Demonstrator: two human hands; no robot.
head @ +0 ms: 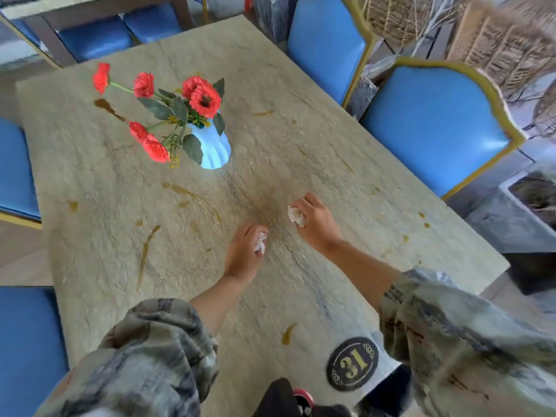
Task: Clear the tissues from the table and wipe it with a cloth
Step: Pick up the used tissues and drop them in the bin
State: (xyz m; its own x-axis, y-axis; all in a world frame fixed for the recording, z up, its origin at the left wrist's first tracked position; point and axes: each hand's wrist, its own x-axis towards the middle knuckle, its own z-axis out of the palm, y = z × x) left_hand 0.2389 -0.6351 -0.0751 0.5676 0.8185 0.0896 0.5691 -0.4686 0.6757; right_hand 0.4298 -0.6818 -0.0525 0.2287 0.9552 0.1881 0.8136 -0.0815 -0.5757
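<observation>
Beige mottled table [301, 121], blue vase [215, 150], red flowers [204, 97], white tissues [294, 216].

On the table [331, 130], a vase [212, 145] stands beyond both hands, chairs [433, 121] alongside.

Crumpled white tissues [296, 216] in both hands

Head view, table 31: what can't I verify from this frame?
- Left tissue: mostly hidden inside the left hand; its size is unclear.
- Right tissue: partly covered by the right hand's curled fingers.
- Cloth: none in view.
- Table's near edge: hidden by the sleeves.
- Wicker items, top right: blurred and cut off by the frame edge.
</observation>
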